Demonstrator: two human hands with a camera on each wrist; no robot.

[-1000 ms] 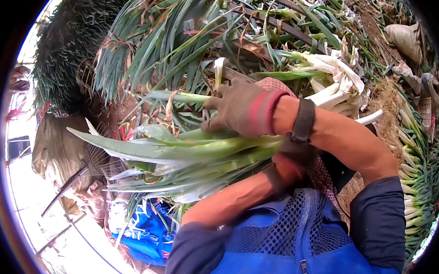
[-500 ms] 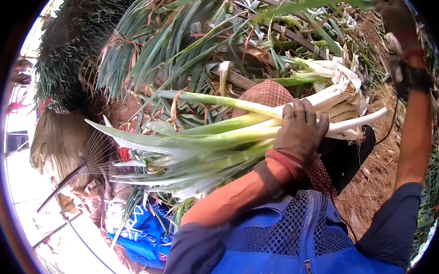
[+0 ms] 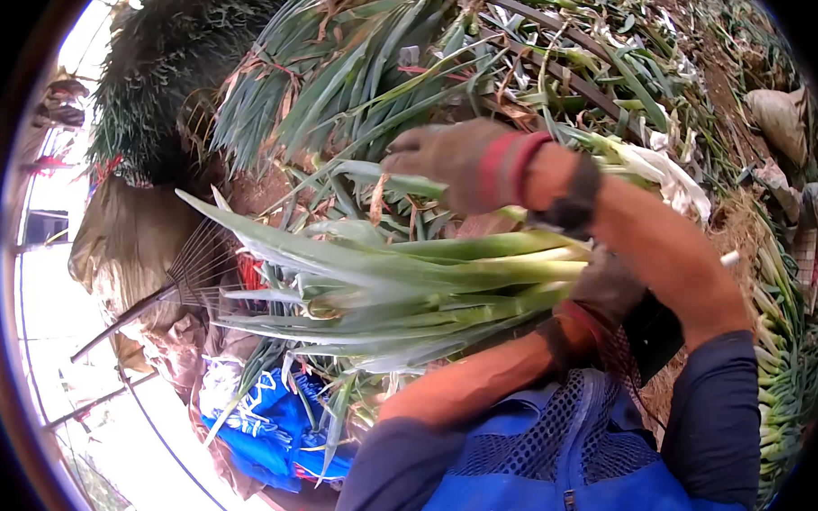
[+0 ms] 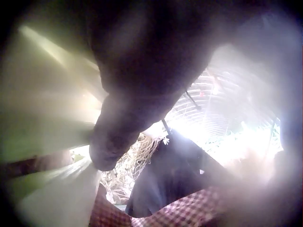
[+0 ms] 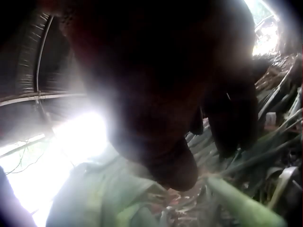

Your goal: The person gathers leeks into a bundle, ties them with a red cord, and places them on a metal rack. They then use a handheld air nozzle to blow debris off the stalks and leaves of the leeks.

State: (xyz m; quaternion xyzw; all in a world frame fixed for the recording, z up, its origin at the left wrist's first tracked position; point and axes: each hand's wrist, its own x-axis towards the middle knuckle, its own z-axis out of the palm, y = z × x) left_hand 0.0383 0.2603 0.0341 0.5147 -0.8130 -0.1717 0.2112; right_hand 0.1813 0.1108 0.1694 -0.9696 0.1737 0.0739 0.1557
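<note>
A bundle of leeks (image 3: 464, 276) lies across the person's lap, green leaves to the left and white stalks to the right. The gloved left hand (image 3: 613, 280) grips the stalks, partly hidden by the right forearm; in the left wrist view its thumb (image 4: 111, 137) lies beside the pale stalks. Above the bundle, the gloved right hand (image 3: 464, 163) hovers with fingers reaching left, blurred by motion. Just under it is a single leek's green part (image 3: 393, 179). In the right wrist view, that leek (image 5: 246, 203) shows just past the thumb tip, with a gap between thumb and fingers.
A pile of tied leeks (image 3: 340, 87) and loose trimmings (image 3: 637, 76) lies ahead. At left are a wire rake (image 3: 189, 272) and a blue bag (image 3: 271, 431). A row of leeks (image 3: 774, 387) lines the right side, near a pale sack (image 3: 778, 121).
The right hand pulled a long green leaf away to the far upper right, then came back over the bundle without it. The left hand stays on the stalks. The head view has shifted slightly.
</note>
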